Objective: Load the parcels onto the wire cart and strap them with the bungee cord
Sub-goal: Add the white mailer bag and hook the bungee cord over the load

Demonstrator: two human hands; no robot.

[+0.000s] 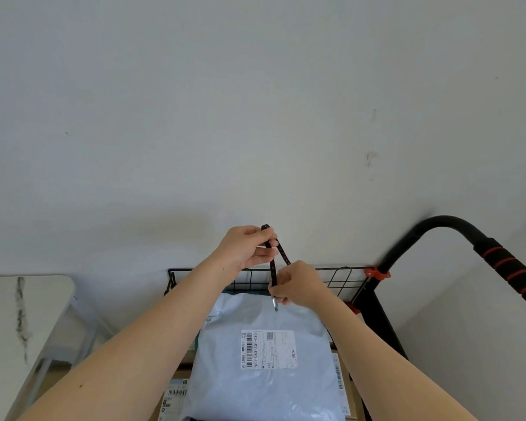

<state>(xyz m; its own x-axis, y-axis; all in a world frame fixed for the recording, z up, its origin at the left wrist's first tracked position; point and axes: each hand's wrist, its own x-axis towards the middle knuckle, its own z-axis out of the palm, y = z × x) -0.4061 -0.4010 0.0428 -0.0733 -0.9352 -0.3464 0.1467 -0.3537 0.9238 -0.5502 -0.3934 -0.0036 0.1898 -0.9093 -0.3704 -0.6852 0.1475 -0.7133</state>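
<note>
A pale blue plastic mailer parcel [264,344] with a white shipping label lies on top of cardboard boxes [176,393] in the black wire cart [337,279]. Above the far end of the parcel I hold a dark bungee cord [273,268] with red flecks, folded into a loop. My left hand [246,247] pinches the top of the loop. My right hand [295,285] grips the cord lower down, near its metal hook [275,304], which hangs just over the parcel. The rest of the cord is hidden behind my hands.
The cart's black handle [456,229] with red-ringed foam grip arches up at the right. A white table [22,314] with a dark streak stands at the left. A plain grey-white wall [255,117] is close behind the cart.
</note>
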